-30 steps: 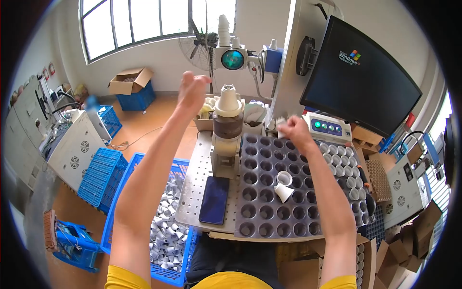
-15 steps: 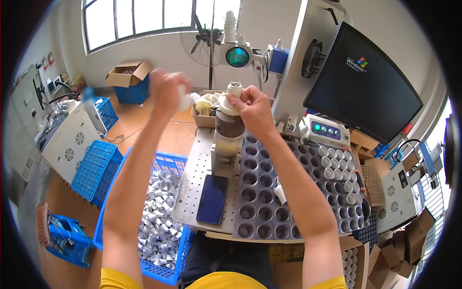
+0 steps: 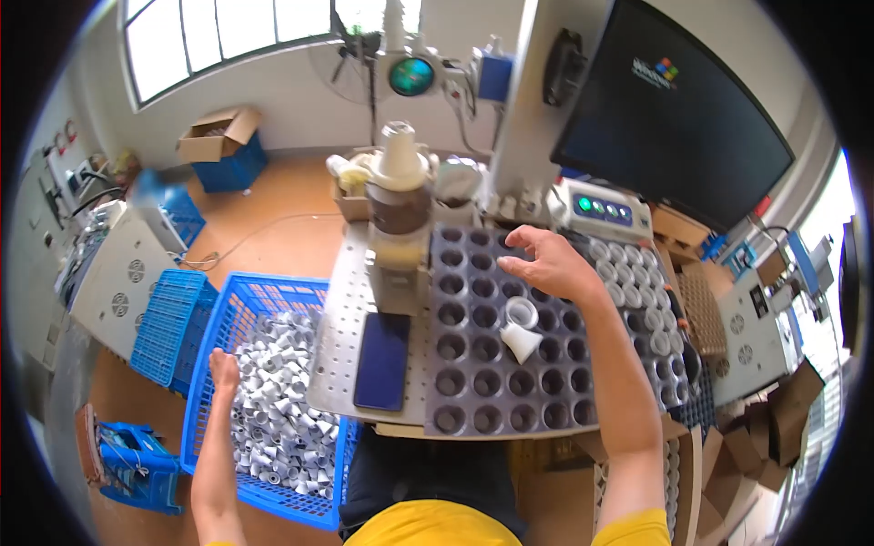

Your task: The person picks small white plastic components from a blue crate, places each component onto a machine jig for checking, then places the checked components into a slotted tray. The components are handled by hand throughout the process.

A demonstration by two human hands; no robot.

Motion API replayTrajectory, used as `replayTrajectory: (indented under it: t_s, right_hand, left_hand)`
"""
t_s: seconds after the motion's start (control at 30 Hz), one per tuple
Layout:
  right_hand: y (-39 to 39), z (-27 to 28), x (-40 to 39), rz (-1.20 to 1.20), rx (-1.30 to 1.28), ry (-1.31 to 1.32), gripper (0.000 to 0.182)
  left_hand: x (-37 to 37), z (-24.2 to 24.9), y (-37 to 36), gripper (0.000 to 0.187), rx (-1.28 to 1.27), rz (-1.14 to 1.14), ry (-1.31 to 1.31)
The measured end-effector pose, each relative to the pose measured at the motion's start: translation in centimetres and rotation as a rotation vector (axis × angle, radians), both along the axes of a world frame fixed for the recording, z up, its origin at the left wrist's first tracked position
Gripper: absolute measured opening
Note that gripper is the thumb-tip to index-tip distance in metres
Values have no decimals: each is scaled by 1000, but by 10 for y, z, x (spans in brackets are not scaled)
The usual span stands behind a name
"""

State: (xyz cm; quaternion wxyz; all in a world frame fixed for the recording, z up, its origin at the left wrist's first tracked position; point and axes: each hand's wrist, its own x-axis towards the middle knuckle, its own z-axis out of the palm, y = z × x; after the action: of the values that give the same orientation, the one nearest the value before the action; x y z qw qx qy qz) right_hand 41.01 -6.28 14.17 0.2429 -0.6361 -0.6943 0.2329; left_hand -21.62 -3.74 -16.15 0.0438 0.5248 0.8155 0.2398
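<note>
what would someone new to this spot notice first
Probably the big blue plastic basket at lower left, heaped with small white-and-grey cone-shaped pieces. Next, the large black monitor at upper right, showing a Windows logo, and below it the dark grey tray of round pockets, with two loose white cups lying on it.

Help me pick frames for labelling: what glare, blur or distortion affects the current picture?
Head view: the window is blown out white; the lettering on the monitor is smeared; the corners go black, with fisheye bowing near the edges; the fan looks soft.
</note>
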Motion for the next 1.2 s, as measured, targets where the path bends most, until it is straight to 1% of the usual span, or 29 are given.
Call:
replayTrajectory:
  t_s: [0.07, 0.1, 0.13, 0.2, 0.27, 0.33, 0.4, 0.43, 0.47, 0.5, 0.53, 0.57, 0.6, 0.67, 0.73, 0.77, 0.83, 0.9, 1.0, 1.13, 1.2]
  right_hand:
    - [-8, -18, 24, 48, -96, -143, 53]
    - [-16, -18, 24, 44, -140, -195, 54]
    - [-22, -12, 19, 13, -265, -213, 55]
    - [-25, -29, 17, 59, -231, -307, 56]
    - [-26, -38, 7, 36, -208, -390, 56]
    - [-24, -34, -2, 8, -269, -434, 53]
    - [-21, -25, -6, 46, -319, -469, 50]
    - [-19, -19, -6, 63, -344, -487, 49]
    - [-19, -8, -3, 45, -332, -452, 45]
    - [-16, -1, 4, 32, -307, -352, 43]
    - [-12, 5, 11, 17, -284, -251, 41]
    - [-6, 11, 16, -45, -303, -173, 38]
    - [-9, 24, 11, -90, -299, -57, 36]
    - [5, 9, 10, -82, -133, 18, 35]
    - [21, -15, 2, -58, -34, 23, 32]
    - [27, -28, -3, -82, 7, 118, 30]
    - [41, -55, -7, -108, 171, 159, 30]
    - [49, -82, -7, -114, 353, 199, 32]
    - [47, -108, -7, -125, 527, 262, 32]
    - [48, -115, -1, -118, 487, 346, 33]
    - [46, -114, 4, -127, 422, 340, 33]
  left_hand:
    - [14, -2, 9, 19, 207, -72, -7]
    - [28, -7, 23, 20, 437, -82, -65]
    - [45, 3, 31, 20, 428, -212, -76]
    - [96, 46, 41, 22, 420, -456, -84]
    - [163, 94, 38, 23, 452, -565, -266]
    - [211, 118, 34, 22, 402, -601, -332]
    - [247, 134, 28, 18, 355, -568, -329]
    - [251, 122, 34, 16, 365, -534, -294]
    - [257, 98, 43, 15, 374, -501, -259]
    - [262, 82, 45, 15, 380, -469, -226]
    - [275, 91, 29, 12, 365, -431, -274]
    - [281, 103, 15, 8, 356, -512, -88]
    - [285, 113, 6, 10, 347, -593, 102]
    - [285, 110, 8, 10, 363, -617, 107]
    - [282, 108, 10, 11, 382, -621, 97]
    - [282, 108, 11, 11, 389, -618, 84]
    - [283, 105, 11, 11, 395, -582, 46]
    - [283, 106, 9, 11, 424, -600, 49]
    - [282, 103, 12, 10, 440, -615, 61]
    - [283, 107, 10, 8, 394, -628, 73]
    - [284, 110, 11, 8, 380, -622, 61]
